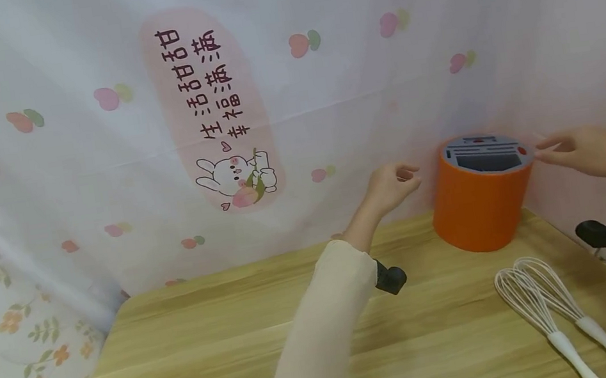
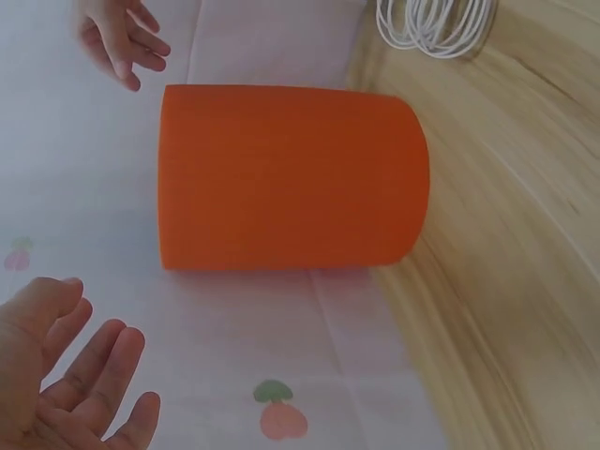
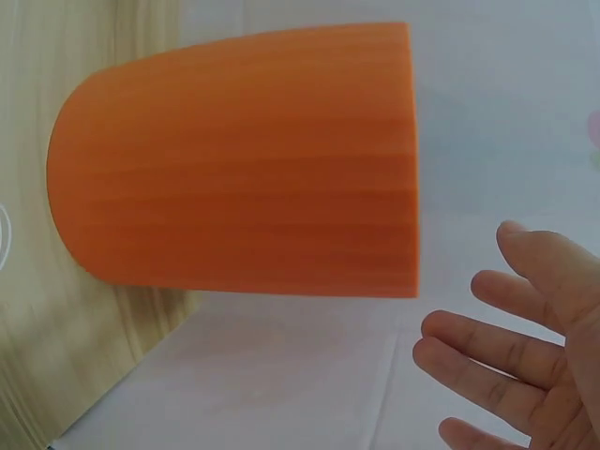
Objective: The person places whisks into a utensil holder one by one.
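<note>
An orange knife block (image 1: 480,209) with a grey slotted top (image 1: 485,153) stands upright at the back right of the wooden table; its slots hold nothing that I can see. To its left is my left hand (image 1: 390,188), fingers loosely bent, apart from the block and holding nothing. On the other side my right hand (image 1: 588,150) hovers by the top rim, also without anything in it. The right wrist view shows a gap between the right hand (image 3: 525,337) and the orange wall (image 3: 244,169). Two whisks with white handles (image 1: 573,357) lie side by side in front of the block.
The wooden table (image 1: 216,356) ends at the back against a white printed curtain (image 1: 361,103). Its right edge runs close behind the knife block and whisks. A floral cloth (image 1: 13,359) hangs at the left.
</note>
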`<state>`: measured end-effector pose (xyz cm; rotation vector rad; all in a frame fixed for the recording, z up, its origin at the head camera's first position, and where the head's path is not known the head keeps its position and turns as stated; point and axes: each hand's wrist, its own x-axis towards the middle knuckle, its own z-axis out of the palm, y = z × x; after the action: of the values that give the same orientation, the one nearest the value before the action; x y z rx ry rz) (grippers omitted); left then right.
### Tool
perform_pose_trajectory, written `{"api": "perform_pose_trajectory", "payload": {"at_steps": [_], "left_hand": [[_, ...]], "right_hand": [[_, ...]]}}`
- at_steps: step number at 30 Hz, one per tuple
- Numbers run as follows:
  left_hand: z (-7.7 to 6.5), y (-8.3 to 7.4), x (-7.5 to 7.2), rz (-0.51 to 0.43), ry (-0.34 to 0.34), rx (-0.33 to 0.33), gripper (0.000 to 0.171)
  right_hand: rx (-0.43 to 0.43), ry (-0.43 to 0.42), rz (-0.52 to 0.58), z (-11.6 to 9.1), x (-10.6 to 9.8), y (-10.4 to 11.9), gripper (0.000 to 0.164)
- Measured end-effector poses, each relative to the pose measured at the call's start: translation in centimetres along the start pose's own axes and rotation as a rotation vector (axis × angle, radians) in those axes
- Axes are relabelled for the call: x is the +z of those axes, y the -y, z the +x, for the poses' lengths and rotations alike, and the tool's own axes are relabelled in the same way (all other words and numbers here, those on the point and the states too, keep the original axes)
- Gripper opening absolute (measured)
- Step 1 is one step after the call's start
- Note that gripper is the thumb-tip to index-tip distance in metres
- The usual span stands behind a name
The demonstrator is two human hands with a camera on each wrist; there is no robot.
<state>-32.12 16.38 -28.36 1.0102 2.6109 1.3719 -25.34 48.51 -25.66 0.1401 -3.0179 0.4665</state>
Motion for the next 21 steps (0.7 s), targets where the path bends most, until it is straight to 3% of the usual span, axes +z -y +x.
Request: {"api": "perform_pose_trajectory", "payload": {"at_steps": [7, 15, 21], "left_hand": [[2.3, -1.3, 1.3, 0.041, -0.005, -0.053, 0.027], [5.0, -2.8, 2.8, 0.051, 0.008, -0.034, 0.028], [6.1, -2.9, 4.6, 0.103, -0.002, -0.068, 0.03]], "right_hand": [[-0.012, 0.003, 0.015, 0.2, 0.6, -0.5, 0.053], [-0.015, -0.005, 0.067, 1.0, 1.5, -0.8, 0.051], [-0.009, -0.031, 0.072, 1.3, 2.6, -1.2, 0.052]]}}
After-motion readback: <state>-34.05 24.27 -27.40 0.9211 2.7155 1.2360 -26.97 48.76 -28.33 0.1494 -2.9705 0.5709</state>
